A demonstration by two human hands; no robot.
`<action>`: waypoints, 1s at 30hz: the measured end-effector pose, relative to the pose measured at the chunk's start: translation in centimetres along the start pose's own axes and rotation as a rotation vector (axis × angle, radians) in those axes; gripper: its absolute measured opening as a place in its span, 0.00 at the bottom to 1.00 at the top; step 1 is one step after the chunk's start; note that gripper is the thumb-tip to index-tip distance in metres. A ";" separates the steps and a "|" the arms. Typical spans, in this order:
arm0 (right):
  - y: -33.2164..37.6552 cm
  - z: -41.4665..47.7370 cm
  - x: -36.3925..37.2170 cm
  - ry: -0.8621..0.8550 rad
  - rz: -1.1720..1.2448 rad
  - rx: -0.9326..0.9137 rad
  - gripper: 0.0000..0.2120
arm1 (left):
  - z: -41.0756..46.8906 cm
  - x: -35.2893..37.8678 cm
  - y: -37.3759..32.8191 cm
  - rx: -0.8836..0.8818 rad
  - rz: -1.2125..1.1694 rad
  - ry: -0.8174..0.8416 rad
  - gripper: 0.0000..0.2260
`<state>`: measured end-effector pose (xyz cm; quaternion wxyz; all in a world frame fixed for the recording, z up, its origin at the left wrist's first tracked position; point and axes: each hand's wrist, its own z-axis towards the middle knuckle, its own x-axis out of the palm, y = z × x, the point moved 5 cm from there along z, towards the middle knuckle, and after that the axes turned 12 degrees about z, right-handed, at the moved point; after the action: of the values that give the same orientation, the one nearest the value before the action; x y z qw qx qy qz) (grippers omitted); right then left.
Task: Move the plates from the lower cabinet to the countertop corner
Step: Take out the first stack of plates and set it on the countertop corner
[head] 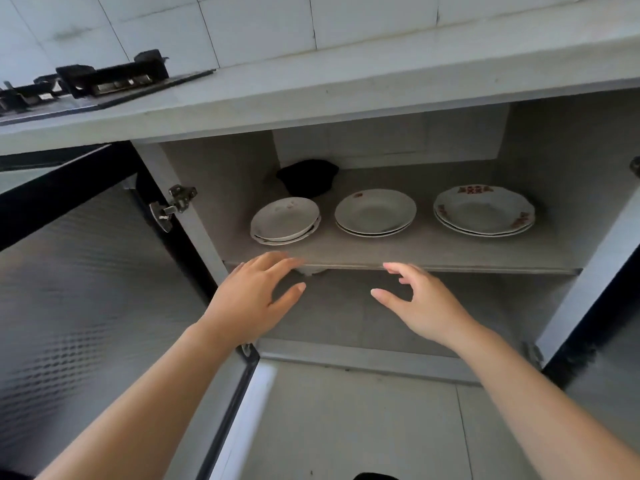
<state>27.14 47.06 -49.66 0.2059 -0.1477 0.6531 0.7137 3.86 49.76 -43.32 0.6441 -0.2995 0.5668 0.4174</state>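
Plates (375,211) on grey shelf (433,247) — perhaps pairs; left hand (252,299), right hand (422,306) spread, empty.

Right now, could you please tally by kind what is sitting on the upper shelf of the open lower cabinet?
Round white smooth-rimmed plate stacks, left and middle: 2
White scalloped plate stack with red flowers: 1
Black lump at the back, kind unclear: 1
Total: 4
The plates within each stack are too hard to separate for a count.
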 end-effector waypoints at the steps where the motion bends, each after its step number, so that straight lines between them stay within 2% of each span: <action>1: -0.1 0.4 0.5 0.023 -0.030 -0.005 0.26 | 0.2 0.5 0.6 -0.009 0.004 0.014 0.20; 6: 0.0 3.5 2.9 0.172 -0.250 -0.027 0.29 | 2.4 3.5 4.3 -0.032 -0.020 0.052 0.20; 8: 0.2 5.3 3.6 0.200 -0.331 -0.028 0.29 | 3.6 5.1 5.7 0.005 -0.054 0.042 0.24; 10: 0.6 7.3 4.4 0.210 -0.405 -0.040 0.29 | 5.1 6.9 6.9 0.057 -0.055 0.050 0.29; 14: 1.1 11.7 6.0 0.180 -0.477 -0.040 0.28 | 9.1 9.4 9.0 0.102 -0.078 0.057 0.28; 18: 1.2 15.5 6.7 0.106 -0.475 0.017 0.27 | 13.0 10.0 10.0 0.203 -0.127 0.068 0.25; 21: 1.4 17.8 7.3 0.048 -0.427 0.007 0.25 | 14.8 10.4 11.3 0.210 -0.145 0.012 0.25; 24: 0.8 19.7 8.9 -0.013 -0.356 -0.014 0.23 | 16.2 11.6 13.6 0.131 -0.110 -0.067 0.29; 30: -0.6 23.1 12.0 -0.123 -0.264 -0.179 0.17 | 17.9 15.1 17.3 -0.028 -0.060 -0.234 0.25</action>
<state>18.35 71.23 -53.52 0.3232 -0.2059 0.5482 0.7434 -2.64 76.28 -53.43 0.7136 -0.2746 0.4727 0.4380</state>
